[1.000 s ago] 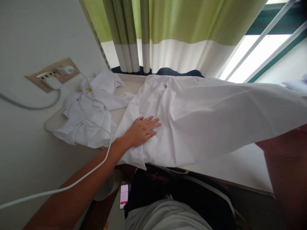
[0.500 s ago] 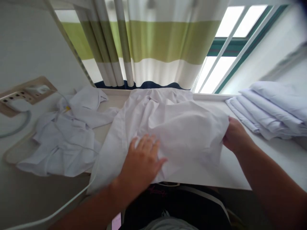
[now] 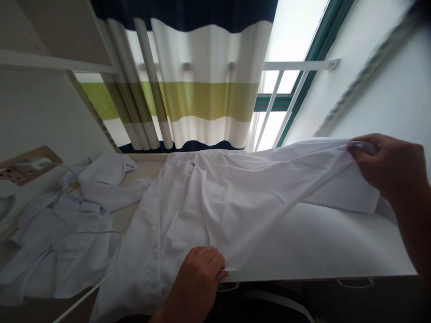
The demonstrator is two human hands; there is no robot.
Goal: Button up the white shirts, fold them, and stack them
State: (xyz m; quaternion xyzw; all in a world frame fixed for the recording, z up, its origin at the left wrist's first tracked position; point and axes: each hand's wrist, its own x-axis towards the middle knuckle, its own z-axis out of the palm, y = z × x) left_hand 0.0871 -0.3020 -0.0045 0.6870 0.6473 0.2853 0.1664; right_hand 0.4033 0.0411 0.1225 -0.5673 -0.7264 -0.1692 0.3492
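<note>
A white garment (image 3: 242, 193), perhaps a coat or shirt, spreads over the white tabletop with loose folds and a stitched strip down its left part. With my right hand (image 3: 387, 161) closed on a gathered edge, the cloth is raised and stretched up to the right. My left hand (image 3: 202, 269) pinches the lower edge near the front of the table, thumb below and fingers on top. Between the two hands the cloth edge runs in a slanting line. Another white garment (image 3: 67, 233) lies crumpled on the left, a small yellow spot showing on it.
A white cable (image 3: 90, 291) crosses the crumpled garment from the wall socket (image 3: 32, 166). Behind the raised cloth, a folded white stack (image 3: 346, 193) is partly hidden. A striped curtain (image 3: 208, 98) and window bars stand behind the table (image 3: 323, 246).
My right hand has moved up and right, pulling the garment's edge with it. My left hand has gone from lying flat on the cloth to pinching its lower edge. The view has tilted up.
</note>
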